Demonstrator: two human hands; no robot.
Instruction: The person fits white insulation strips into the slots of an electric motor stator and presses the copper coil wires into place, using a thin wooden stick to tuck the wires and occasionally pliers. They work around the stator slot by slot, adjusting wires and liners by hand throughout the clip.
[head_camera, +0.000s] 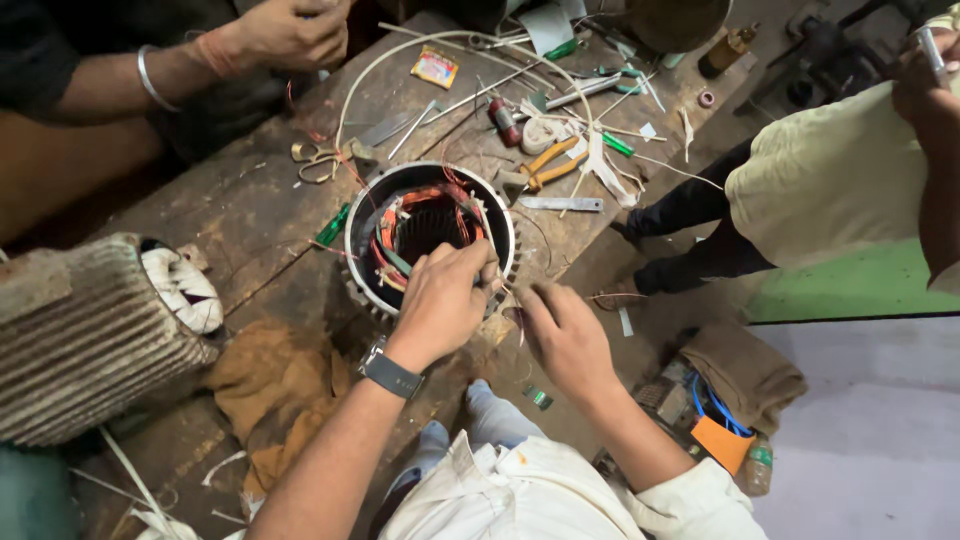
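A round motor stator (362, 236) with a dark finned ring and copper-and-orange windings stands on the wooden workbench (240, 205). My left hand (442, 298), with a dark watch on its wrist, rests on the stator's near rim, fingers curled onto the windings and thin wires there. My right hand (562, 328) is just right of the stator at the bench edge, fingers pinched on thin wire strands that run toward the stator.
A large ribbed motor housing (80, 340) lies at the left, brown cloth (270, 385) beside it. Scissors (318, 160), pliers (545, 165), screwdrivers and scraps litter the far bench. Another person's hand (290, 35) is top left. A person in yellow (840, 170) stands right.
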